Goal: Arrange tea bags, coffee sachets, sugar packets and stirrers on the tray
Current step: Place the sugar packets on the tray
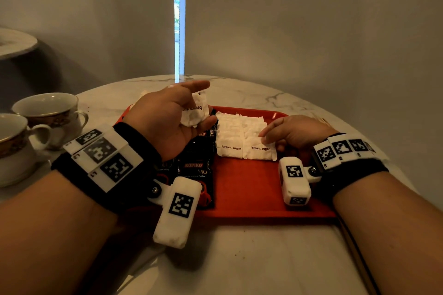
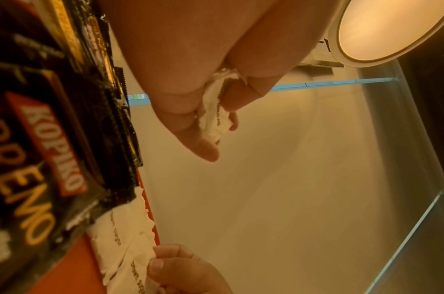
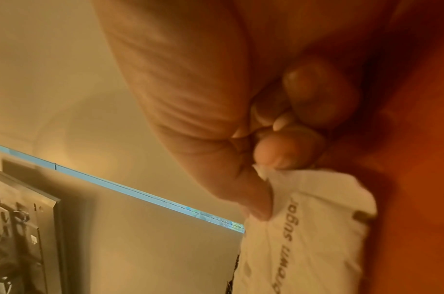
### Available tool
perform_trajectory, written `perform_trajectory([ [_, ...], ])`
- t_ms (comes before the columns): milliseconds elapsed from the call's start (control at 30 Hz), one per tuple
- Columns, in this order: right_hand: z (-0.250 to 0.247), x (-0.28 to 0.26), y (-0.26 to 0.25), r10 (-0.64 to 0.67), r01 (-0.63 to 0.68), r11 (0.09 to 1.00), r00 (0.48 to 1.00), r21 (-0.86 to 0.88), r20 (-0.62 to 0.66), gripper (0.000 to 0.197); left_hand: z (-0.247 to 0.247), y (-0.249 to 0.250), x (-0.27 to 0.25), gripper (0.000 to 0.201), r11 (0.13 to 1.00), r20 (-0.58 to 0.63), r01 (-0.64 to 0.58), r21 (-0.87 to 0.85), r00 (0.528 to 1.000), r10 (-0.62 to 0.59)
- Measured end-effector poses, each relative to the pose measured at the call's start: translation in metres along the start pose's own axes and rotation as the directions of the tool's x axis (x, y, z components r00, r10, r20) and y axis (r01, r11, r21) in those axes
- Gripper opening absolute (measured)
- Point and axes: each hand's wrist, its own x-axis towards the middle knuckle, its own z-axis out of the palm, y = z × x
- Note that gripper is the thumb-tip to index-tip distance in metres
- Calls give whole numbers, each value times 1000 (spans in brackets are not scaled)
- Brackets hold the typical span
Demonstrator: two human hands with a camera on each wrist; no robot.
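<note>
White sugar packets [image 1: 193, 110] in left hand [image 1: 167, 117]; right hand [image 1: 290, 134] pinches tray's packet [image 1: 260, 148].

Left grip [image 1: 172, 115] raised, fingers curled, right grip [image 1: 291, 133] low, pinching

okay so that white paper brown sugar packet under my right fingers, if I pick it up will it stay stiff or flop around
Probably limp: the white paper brown sugar packet looks crinkled, and the similar packet in your left hand sags and creases. It is likely light, since your right hand pinches its corner with fingertips alone. Lying flat on the red plastic tray, it should not roll.
</note>
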Motion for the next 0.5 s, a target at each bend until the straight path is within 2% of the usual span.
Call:
perform_trajectory([
  [167, 0, 1, 1, 3, -3, 1000, 1000, 11, -15, 12, -4, -1, 0, 34, 999, 91, -33, 13, 995, 32],
  [400, 0, 2, 2, 1, -3, 1000, 999, -31, -38, 10, -5, -3, -1, 48, 998, 103, -59, 11, 993, 58],
  [500, 0, 1, 1, -3, 3, 1000, 1000, -28, -31, 11, -3, -3, -1, 30, 998, 72, -59, 14, 996, 58],
])
